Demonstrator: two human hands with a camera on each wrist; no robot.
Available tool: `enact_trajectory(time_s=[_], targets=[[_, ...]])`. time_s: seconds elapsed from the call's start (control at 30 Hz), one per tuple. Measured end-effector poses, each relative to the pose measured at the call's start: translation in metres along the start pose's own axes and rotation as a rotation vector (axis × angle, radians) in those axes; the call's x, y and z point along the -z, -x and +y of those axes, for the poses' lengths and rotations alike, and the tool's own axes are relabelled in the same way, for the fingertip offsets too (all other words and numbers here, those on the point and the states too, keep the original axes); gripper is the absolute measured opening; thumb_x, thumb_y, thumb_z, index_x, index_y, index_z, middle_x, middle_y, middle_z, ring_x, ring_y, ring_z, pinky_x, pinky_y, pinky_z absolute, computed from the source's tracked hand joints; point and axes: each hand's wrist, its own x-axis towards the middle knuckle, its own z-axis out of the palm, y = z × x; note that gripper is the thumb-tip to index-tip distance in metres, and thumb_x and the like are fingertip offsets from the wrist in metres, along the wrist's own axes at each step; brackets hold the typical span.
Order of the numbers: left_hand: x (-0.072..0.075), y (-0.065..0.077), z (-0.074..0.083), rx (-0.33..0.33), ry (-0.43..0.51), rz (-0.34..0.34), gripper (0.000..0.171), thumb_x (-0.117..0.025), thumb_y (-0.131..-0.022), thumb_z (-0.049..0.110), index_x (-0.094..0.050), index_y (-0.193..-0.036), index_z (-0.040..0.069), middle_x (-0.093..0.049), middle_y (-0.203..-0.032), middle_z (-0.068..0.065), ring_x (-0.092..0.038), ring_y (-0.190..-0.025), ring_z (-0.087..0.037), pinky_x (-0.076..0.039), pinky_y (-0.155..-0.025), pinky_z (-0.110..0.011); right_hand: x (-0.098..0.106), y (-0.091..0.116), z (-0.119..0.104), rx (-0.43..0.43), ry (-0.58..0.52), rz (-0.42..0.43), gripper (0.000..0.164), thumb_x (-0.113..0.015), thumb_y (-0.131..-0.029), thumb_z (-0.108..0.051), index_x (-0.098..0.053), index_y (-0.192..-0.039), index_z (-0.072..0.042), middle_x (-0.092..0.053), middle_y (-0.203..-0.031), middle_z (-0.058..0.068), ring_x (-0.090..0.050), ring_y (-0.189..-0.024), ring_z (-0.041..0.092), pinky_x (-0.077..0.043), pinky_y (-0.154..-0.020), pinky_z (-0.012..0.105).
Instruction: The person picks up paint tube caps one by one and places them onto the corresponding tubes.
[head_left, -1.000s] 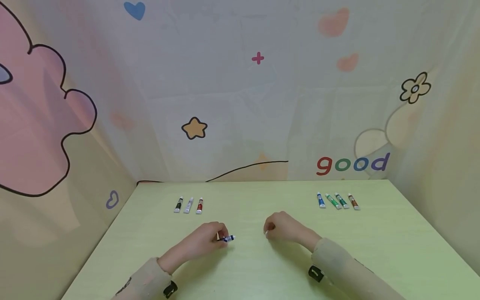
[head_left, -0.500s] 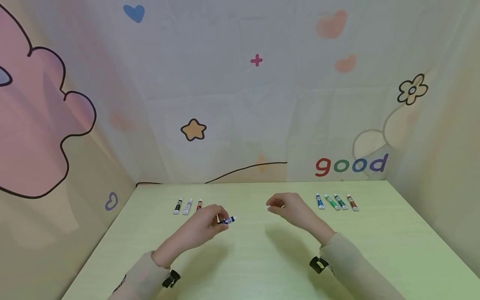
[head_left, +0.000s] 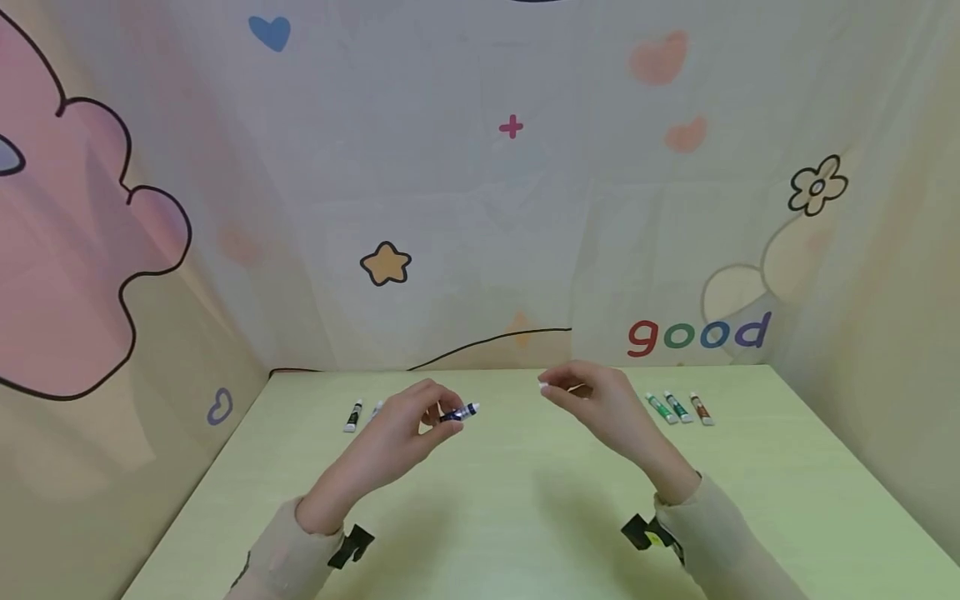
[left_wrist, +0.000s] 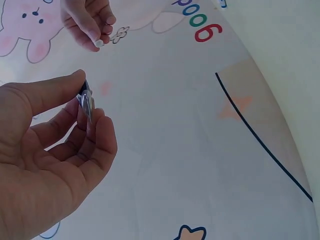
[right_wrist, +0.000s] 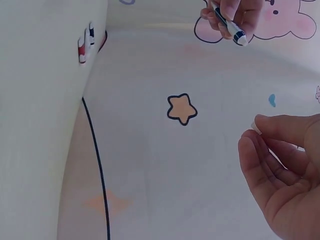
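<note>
My left hand (head_left: pixel 408 429) is raised over the table and pinches a small paint tube (head_left: pixel 459 412) with a dark blue and white body. The tube's white tip points right, toward the other hand; in the left wrist view its flat silvery end (left_wrist: pixel 87 105) faces the camera. My right hand (head_left: pixel 600 400) is up at about the same height. Between thumb and fingertips it pinches a small white piece (right_wrist: pixel 256 128) that looks like a tube cap. A gap separates the two hands, and the tube and white piece are apart.
On the pale green table (head_left: pixel 495 500), a black-labelled tube (head_left: pixel 353 416) lies back left; beside it a whitish tube (head_left: pixel 377 408) is partly covered by my left hand. Two green tubes (head_left: pixel 661 408) and a brown tube (head_left: pixel 701 408) lie back right. A printed curtain (head_left: pixel 450 200) hangs behind.
Both hands have risen from low over the table, carrying the tube and the white piece. They now cover the red tube on the left and the blue one on the right.
</note>
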Motion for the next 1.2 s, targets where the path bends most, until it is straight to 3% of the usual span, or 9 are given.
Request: enact_trajectory(time_s=[0.23, 0.5, 0.93, 1.2], targets=[[-0.004, 0.002, 0.011, -0.051, 0.03, 0.028, 0.014, -0.073, -0.094, 0.01, -0.068, -0.106, 0.013, -0.061, -0.102, 0.008, -0.06, -0.086, -0.008, -0.054, -0.078, -0.029, 0.001, 0.016, -0.017, 0.035, -0.062, 0.009, 0.015, -0.075, -0.093, -0.02, -0.075, -0.108, -0.015, -0.071, -0.097, -0.007, -0.068, -0.084, 0.012, -0.056, -0.075, 0.028], [-0.009, 0.009, 0.02, -0.051, 0.047, 0.014, 0.013, -0.072, -0.094, 0.011, -0.068, -0.106, 0.013, -0.061, -0.102, 0.009, -0.06, -0.084, -0.007, -0.053, -0.077, -0.028, -0.007, 0.031, -0.023, 0.1, -0.117, -0.001, 0.012, -0.073, -0.095, -0.022, -0.075, -0.106, -0.018, -0.072, -0.098, -0.009, -0.069, -0.083, 0.009, -0.058, -0.076, 0.031], [-0.007, 0.017, 0.014, -0.101, -0.016, 0.112, 0.017, -0.076, -0.091, 0.011, -0.069, -0.106, 0.017, -0.06, -0.1, 0.015, -0.056, -0.086, -0.006, -0.05, -0.077, -0.028, -0.006, 0.039, -0.021, 0.16, -0.112, 0.038, 0.011, -0.073, -0.095, -0.018, -0.075, -0.106, -0.019, -0.071, -0.098, -0.01, -0.069, -0.085, 0.009, -0.058, -0.076, 0.029], [-0.012, 0.019, 0.016, -0.125, 0.002, 0.083, 0.017, -0.075, -0.092, 0.012, -0.069, -0.107, 0.018, -0.061, -0.101, 0.014, -0.057, -0.088, -0.006, -0.051, -0.081, -0.028, -0.008, 0.042, -0.021, 0.188, -0.127, 0.005, 0.014, -0.073, -0.094, -0.017, -0.074, -0.107, -0.024, -0.071, -0.098, -0.013, -0.068, -0.085, 0.009, -0.058, -0.077, 0.029]])
